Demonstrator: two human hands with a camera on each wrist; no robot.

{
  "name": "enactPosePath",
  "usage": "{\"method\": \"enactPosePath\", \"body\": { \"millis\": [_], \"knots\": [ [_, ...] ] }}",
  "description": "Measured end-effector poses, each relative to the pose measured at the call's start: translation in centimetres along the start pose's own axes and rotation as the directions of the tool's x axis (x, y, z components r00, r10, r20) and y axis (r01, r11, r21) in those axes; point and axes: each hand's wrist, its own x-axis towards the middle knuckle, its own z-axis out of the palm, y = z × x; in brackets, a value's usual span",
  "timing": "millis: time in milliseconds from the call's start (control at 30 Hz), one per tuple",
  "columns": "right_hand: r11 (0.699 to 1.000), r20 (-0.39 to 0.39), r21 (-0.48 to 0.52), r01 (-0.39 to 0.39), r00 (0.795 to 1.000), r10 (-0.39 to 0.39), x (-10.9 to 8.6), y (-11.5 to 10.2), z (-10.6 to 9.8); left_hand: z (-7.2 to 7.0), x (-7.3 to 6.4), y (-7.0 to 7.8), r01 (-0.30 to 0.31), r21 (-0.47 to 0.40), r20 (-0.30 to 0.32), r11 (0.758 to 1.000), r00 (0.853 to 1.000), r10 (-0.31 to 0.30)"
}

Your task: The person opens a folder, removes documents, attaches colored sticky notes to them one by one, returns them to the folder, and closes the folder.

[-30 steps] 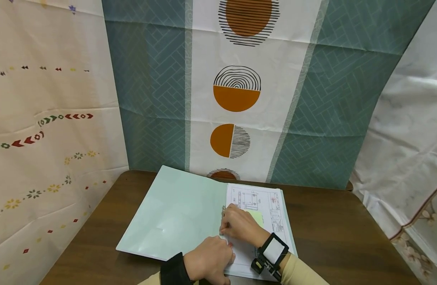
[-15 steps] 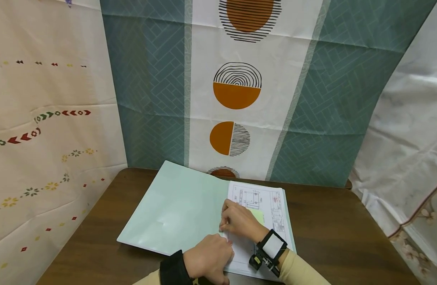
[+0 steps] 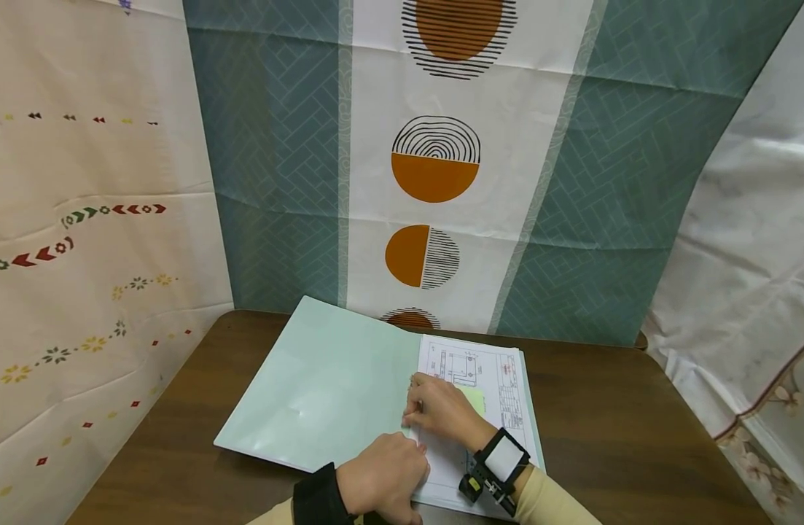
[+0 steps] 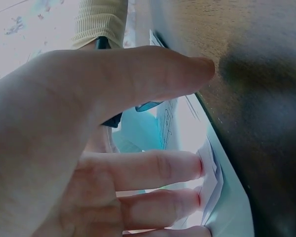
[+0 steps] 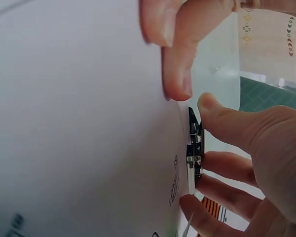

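A pale green folder (image 3: 336, 394) lies open on the table, its cover spread to the left. Printed drawing sheets (image 3: 509, 372) are stacked on its right side, with a yellow-green sticky note (image 3: 474, 398) partly covered by my right hand (image 3: 444, 412). That hand is at the spine, thumb and fingers around the metal clip (image 5: 196, 143) at the sheets' left edge. My left hand (image 3: 385, 470) is lower on the spine. Its straight fingertips press the sheets close to the clip in the right wrist view, and the left wrist view shows them at the sheets' edge.
The brown wooden table (image 3: 611, 437) extends on both sides of the folder. Behind it hangs a green and white curtain (image 3: 297, 146) with orange circles. Patterned white cloths hang at left and right. A black band with a device (image 3: 503, 463) sits on my right wrist.
The head view has shifted slightly, so the folder appears a little higher. Both hands keep nearly the same places at the spine.
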Motion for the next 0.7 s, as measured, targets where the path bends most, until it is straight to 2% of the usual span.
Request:
{"method": "enactPosePath", "body": {
  "millis": [300, 433, 700],
  "knots": [
    [0.999, 0.003, -0.031, 0.034, 0.999, -0.034, 0.4, -0.6, 0.2, -1.2, -0.5, 0.1, 0.011, -0.073, 0.017, 0.997, 1.0, -0.01],
    [0.998, 0.016, -0.04, 0.039, 0.999, -0.038, 0.6, -0.9, 0.2, -0.8, -0.4, -0.3, 0.015, -0.119, 0.022, 0.993, 1.0, -0.012],
    [0.998, 0.024, -0.055, 0.031, 0.999, -0.029, 0.3, -0.5, -0.2, 0.2, -0.2, -0.3, 0.026, -0.056, -0.01, 0.998, 1.0, -0.027]
  ]
}}
